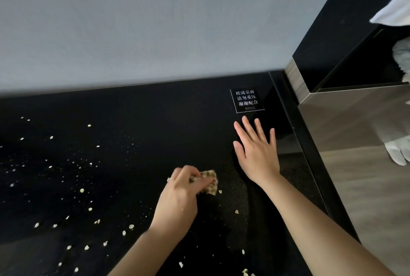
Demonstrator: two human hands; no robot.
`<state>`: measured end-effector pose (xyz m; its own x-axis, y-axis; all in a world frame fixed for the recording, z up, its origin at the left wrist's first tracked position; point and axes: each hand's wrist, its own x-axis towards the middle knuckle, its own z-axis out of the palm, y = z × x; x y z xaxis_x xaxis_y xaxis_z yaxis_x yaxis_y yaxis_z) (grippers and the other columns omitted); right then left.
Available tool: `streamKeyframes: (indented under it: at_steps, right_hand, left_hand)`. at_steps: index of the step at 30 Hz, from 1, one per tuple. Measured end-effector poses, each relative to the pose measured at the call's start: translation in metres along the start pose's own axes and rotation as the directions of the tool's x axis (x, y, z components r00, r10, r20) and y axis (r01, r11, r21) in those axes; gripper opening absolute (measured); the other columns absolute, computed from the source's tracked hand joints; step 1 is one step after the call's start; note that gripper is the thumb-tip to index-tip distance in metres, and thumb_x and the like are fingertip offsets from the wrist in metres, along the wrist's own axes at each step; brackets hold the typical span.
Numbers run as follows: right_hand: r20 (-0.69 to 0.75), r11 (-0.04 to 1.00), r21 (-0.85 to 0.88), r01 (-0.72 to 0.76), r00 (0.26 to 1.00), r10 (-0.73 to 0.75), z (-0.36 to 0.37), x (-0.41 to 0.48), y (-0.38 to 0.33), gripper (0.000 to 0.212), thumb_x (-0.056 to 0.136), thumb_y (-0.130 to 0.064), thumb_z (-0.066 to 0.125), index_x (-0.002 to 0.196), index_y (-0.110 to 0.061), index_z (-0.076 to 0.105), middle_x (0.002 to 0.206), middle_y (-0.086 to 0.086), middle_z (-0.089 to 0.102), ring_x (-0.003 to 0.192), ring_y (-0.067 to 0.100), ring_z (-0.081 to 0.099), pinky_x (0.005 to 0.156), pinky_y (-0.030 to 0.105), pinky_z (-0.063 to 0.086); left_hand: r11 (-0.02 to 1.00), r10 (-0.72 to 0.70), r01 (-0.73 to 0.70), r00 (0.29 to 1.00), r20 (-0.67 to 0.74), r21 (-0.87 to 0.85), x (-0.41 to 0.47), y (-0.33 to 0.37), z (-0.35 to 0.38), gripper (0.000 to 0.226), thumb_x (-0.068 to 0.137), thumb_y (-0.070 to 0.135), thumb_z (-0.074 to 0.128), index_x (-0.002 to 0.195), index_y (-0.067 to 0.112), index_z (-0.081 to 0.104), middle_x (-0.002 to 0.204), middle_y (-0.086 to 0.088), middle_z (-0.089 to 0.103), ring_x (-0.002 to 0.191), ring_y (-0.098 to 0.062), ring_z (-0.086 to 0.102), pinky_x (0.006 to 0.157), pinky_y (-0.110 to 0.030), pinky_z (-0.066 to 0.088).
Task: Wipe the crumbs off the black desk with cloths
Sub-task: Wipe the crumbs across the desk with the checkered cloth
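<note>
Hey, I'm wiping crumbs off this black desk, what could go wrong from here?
The crumbs are scattered widely left of the left hand, so the small bunched cloth may just push them off the desk edge. The right hand lies flat near the sign; leaning there may smudge the glossy surface.

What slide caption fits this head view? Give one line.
Left hand wipes pale crumbs across the glossy black desk with a crumpled beige cloth; right hand lies open.

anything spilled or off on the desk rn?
Yes: pale crumbs lie scattered over the black desk, mostly left of the left hand, which grips a cloth. The right hand lies flat and empty.
</note>
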<state>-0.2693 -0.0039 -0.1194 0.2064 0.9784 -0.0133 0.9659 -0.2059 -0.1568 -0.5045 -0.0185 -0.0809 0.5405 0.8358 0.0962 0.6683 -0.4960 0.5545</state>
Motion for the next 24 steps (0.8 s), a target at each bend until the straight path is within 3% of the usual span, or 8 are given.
streamKeyframes:
  at_steps: [4,7,10,13,17,19,22,24]
  right_hand:
    - [-0.017,1.0,0.023,0.019,1.0,-0.019,0.001,0.001,0.002,0.054,0.1,-0.046,0.024,0.15,-0.027,0.031,0.159,-0.001,0.025,0.148,0.028,0.014,0.117,0.06,0.014]
    - [-0.011,0.997,0.051,0.051,0.999,-0.051,0.001,-0.007,0.006,0.052,0.1,-0.04,0.032,0.15,-0.028,0.03,0.159,-0.002,0.024,0.149,0.026,0.013,0.118,0.058,0.012]
    - [-0.021,0.994,0.047,0.095,0.995,-0.094,0.001,-0.031,0.01,0.05,0.101,-0.041,0.027,0.15,-0.029,0.03,0.16,-0.003,0.023,0.149,0.024,0.013,0.118,0.056,0.012]
    - [0.011,0.991,0.049,0.126,0.992,-0.126,-0.002,-0.056,0.017,0.051,0.101,-0.042,0.025,0.151,-0.031,0.029,0.16,-0.005,0.02,0.149,0.023,0.011,0.118,0.055,0.013]
    - [0.052,0.987,0.028,0.159,0.986,-0.16,-0.007,-0.084,0.029,0.051,0.102,-0.043,0.023,0.152,-0.033,0.024,0.161,-0.007,0.016,0.15,0.022,0.008,0.119,0.055,0.013]
    - [0.057,0.986,0.021,0.165,0.985,-0.166,-0.008,-0.093,0.033,0.051,0.101,-0.044,0.024,0.151,-0.033,0.026,0.161,-0.007,0.018,0.15,0.022,0.009,0.118,0.056,0.015]
    - [0.045,0.986,0.023,0.163,0.986,-0.163,-0.008,-0.096,0.035,0.05,0.101,-0.043,0.028,0.15,-0.033,0.031,0.16,-0.007,0.021,0.149,0.022,0.012,0.118,0.056,0.017]
    - [0.046,0.986,0.019,0.167,0.985,-0.168,-0.007,-0.096,0.035,0.05,0.101,-0.043,0.027,0.15,-0.033,0.03,0.16,-0.006,0.021,0.149,0.021,0.011,0.119,0.055,0.015]
  left_hand:
    - [0.973,-0.226,0.231,0.956,-0.186,0.005,0.027,-0.009,-0.007,0.052,0.075,-0.018,0.058,0.112,0.015,0.071,0.102,-0.004,0.055,0.089,-0.018,0.047,0.059,-0.031,0.052]
    - [0.94,-0.326,0.34,0.924,-0.198,0.04,0.038,-0.009,0.001,0.056,0.076,-0.016,0.055,0.117,0.018,0.068,0.106,-0.002,0.052,0.091,-0.017,0.045,0.057,-0.032,0.05]
    - [0.981,-0.156,0.164,0.984,-0.082,0.102,0.029,0.013,0.017,0.056,0.074,-0.012,0.062,0.118,0.022,0.066,0.109,-0.003,0.053,0.094,-0.02,0.051,0.058,-0.031,0.052]
    - [0.997,0.015,-0.02,0.998,0.053,0.081,0.005,0.035,0.028,0.053,0.07,-0.006,0.07,0.112,0.026,0.067,0.108,-0.001,0.055,0.093,-0.018,0.056,0.055,-0.026,0.051]
    - [0.952,0.291,-0.304,0.933,0.21,0.033,-0.023,0.044,0.021,0.033,0.081,0.011,0.056,0.105,0.03,0.068,0.107,0.004,0.054,0.092,-0.011,0.056,0.063,-0.019,0.049]
    - [0.923,0.36,-0.382,0.895,0.263,0.036,-0.021,0.041,0.013,0.038,0.076,0.007,0.067,0.107,0.029,0.067,0.109,0.005,0.052,0.094,-0.01,0.054,0.067,-0.018,0.049]
    - [0.984,0.158,-0.166,0.981,0.114,0.069,0.0,0.036,0.01,0.045,0.072,-0.004,0.07,0.108,0.024,0.07,0.106,0.0,0.055,0.095,-0.016,0.054,0.064,-0.025,0.053]
    - [0.994,-0.005,0.003,1.0,0.023,0.114,0.015,0.036,0.012,0.043,0.078,-0.004,0.067,0.112,0.023,0.07,0.109,-0.001,0.055,0.098,-0.019,0.054,0.065,-0.032,0.056]
